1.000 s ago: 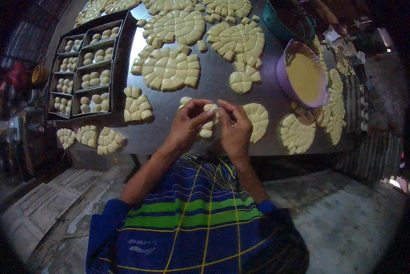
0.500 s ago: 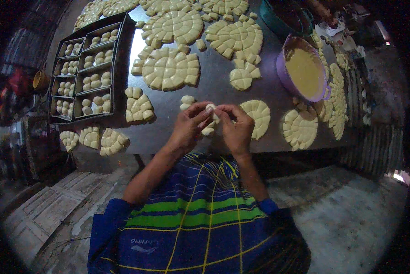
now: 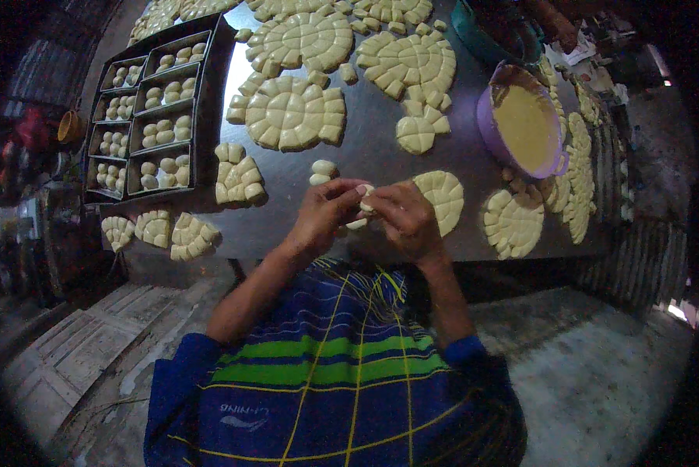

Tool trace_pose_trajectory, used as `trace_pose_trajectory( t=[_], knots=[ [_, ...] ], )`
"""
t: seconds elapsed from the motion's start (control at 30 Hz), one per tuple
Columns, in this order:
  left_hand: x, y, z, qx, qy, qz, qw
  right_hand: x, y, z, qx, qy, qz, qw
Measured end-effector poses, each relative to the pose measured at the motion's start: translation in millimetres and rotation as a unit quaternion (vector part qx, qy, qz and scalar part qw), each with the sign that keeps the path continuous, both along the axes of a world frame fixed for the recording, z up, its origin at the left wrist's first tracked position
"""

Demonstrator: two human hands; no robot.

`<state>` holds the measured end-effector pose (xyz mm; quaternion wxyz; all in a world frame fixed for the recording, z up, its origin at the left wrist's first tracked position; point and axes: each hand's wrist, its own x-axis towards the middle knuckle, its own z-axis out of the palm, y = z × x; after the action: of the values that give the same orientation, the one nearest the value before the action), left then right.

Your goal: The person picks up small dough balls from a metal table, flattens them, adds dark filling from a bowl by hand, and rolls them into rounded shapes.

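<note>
Between my two hands, over the near edge of the dark table, is a small pale piece of dough (image 3: 367,201). My left hand (image 3: 330,208) pinches it with thumb and fingertips. My right hand (image 3: 408,218) is closed against it from the other side, its fingers bent over. Two dough balls (image 3: 322,173) lie just beyond my left hand. Another bit of dough shows partly under my hands. Right beside my right hand lies a round of dough scored into pieces (image 3: 443,201).
At the left stands a black divided tray (image 3: 203,117) with dough balls in its compartments. Large scored dough rounds (image 3: 295,114) cover the table's far side. A purple tub (image 3: 485,124) of yellowish filling stands right, a green tub (image 3: 464,31) behind it. Another person's hand (image 3: 559,31) shows far right.
My right hand has turned so its back faces up more, its fingers folding over the dough. My left hand keeps its pinch. The whole view has shifted slightly.
</note>
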<state>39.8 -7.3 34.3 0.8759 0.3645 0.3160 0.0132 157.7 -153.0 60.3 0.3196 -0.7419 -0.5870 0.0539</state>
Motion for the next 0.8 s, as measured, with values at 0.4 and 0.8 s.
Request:
trace_pose_trajectory(
  t=[0.4, 0.8],
  knots=[
    [-7.1, 5.8, -4.1, 0.239, -0.072, -0.091, 0.964, -14.3, 14.6, 0.4, 0.029, 0.211, -0.192, 0.958],
    [-24.4, -3.7, -19.8, 0.253, -0.037, -0.037, 0.966, -26.8, 5.9, -26.2, -0.029, 0.339, -0.195, 0.92]
  ],
)
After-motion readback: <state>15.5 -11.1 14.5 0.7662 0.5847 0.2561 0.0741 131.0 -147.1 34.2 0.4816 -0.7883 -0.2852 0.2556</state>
